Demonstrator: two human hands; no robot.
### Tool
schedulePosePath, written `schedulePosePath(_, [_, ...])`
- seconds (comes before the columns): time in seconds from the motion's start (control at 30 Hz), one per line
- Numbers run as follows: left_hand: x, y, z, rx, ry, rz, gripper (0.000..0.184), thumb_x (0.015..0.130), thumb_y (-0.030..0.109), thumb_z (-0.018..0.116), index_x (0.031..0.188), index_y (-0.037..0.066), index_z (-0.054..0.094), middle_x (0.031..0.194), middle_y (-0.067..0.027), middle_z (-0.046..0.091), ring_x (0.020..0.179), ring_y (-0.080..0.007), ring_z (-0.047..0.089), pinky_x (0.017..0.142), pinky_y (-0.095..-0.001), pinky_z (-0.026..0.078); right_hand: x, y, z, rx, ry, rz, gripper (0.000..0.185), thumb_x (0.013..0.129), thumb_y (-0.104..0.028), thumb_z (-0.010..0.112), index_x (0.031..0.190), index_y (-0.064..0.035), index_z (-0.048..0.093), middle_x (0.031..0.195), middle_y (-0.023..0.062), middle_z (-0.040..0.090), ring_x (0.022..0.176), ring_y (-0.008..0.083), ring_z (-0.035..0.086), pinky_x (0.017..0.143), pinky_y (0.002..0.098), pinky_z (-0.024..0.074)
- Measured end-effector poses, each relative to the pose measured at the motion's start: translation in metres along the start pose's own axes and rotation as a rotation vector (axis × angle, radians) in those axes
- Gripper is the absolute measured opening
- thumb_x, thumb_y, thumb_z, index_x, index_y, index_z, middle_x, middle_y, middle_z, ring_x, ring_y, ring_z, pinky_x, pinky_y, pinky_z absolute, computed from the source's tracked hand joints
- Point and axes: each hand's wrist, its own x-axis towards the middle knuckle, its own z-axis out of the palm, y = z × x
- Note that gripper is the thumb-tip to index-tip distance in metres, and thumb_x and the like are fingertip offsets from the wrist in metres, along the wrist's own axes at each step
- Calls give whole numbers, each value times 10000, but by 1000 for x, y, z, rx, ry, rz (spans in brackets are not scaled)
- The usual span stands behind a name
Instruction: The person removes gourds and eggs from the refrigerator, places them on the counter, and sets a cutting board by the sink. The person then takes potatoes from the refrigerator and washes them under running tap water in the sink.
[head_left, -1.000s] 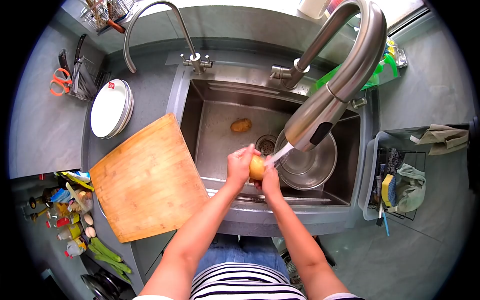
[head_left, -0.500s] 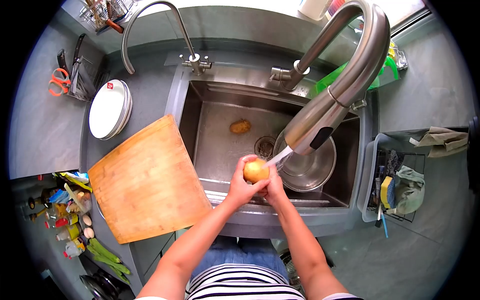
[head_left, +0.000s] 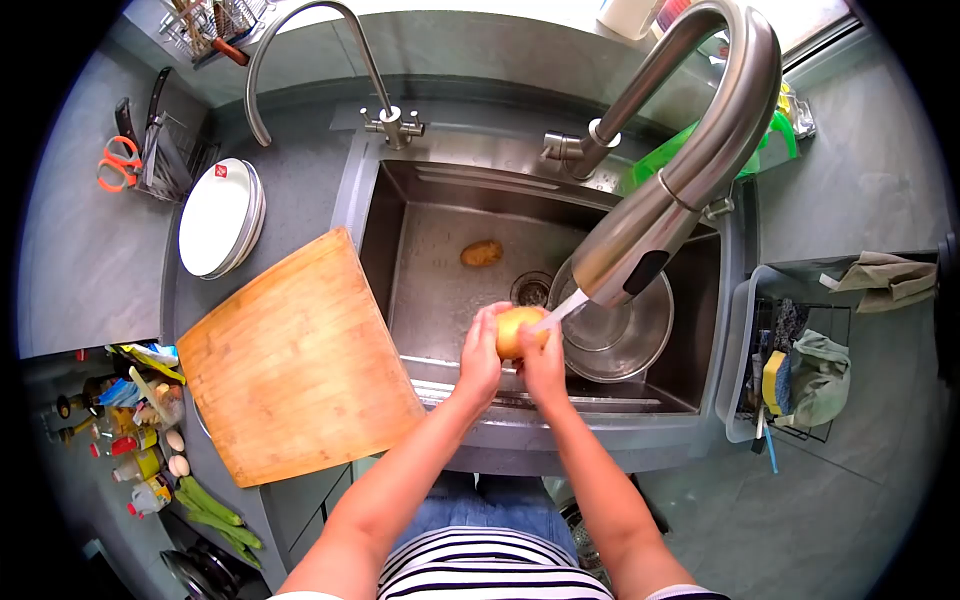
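Observation:
Between my two hands, above the front part of the sink (head_left: 430,330), is a wet yellow potato (head_left: 515,332). My left hand (head_left: 481,358) wraps its left side, and my right hand (head_left: 544,370) grips it from the right. Water runs from the spout of the large faucet (head_left: 640,250) onto the potato's upper right. A second, browner potato (head_left: 482,253) lies on the sink floor, left of the drain (head_left: 530,290). To the right, under the faucet head, stands a steel bowl (head_left: 625,345).
A wooden cutting board (head_left: 300,370) lies left of the sink, overhanging the counter front. Behind it are stacked white plates (head_left: 215,220) and a knife rack with orange scissors (head_left: 120,165). A thin second faucet (head_left: 393,125) stands behind the sink. A sponge basket (head_left: 740,370) hangs at right.
The potato has turned in my hands and shifted slightly right. My left fingers have straightened along its side, and my right hand has moved its grip. Water keeps running.

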Motion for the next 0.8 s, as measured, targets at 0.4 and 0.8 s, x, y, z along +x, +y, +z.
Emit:
schedulePosePath(0.4, [-6, 37, -24, 177, -388, -8, 557, 968, 151, 557, 1464, 14, 346, 1424, -84, 455, 1267, -154, 455, 1075, -315, 354, 17, -9, -13, 454, -186, 779, 659, 884, -758, 360, 945, -140, 582, 670, 5, 505, 474, 75, 400, 387, 202, 262])
schedulePosePath(0.8, [2, 48, -36, 128, -345, -106, 473, 897, 74, 645, 1353, 26, 527, 1267, -77, 605, 1129, -139, 566, 980, -289, 450, 18, -18, -9, 390, -211, 755, 622, 898, -741, 353, 878, -162, 580, 610, -13, 469, 445, 78, 361, 386, 217, 247])
